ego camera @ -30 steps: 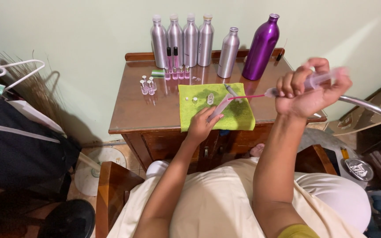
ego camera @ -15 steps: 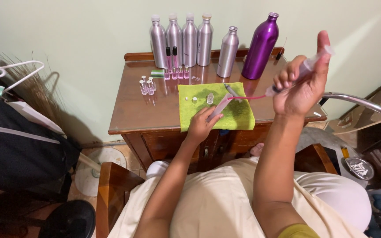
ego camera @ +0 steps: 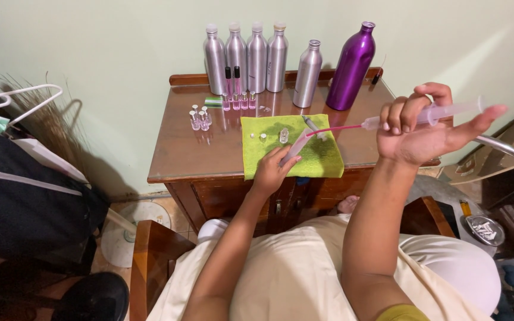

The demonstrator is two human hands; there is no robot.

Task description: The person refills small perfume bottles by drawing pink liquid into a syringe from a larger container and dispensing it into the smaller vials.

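The right hand (ego camera: 423, 128) is gripping a clear syringe (ego camera: 441, 113) raised above the bench (ego camera: 179, 154), its pink tube running into a slim vial (ego camera: 295, 147) that the left hand (ego camera: 275, 169) is pinching over the green cloth (ego camera: 322, 160). Filling looks underway; pressing the plunger calls for steadiness.

Left hand (ego camera: 273, 169) low, fingers pinched, right hand (ego camera: 423, 128) raised, gripping

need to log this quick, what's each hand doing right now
Left hand: closed on a small tube over the green cloth.
Right hand: closed on a syringe, raised.
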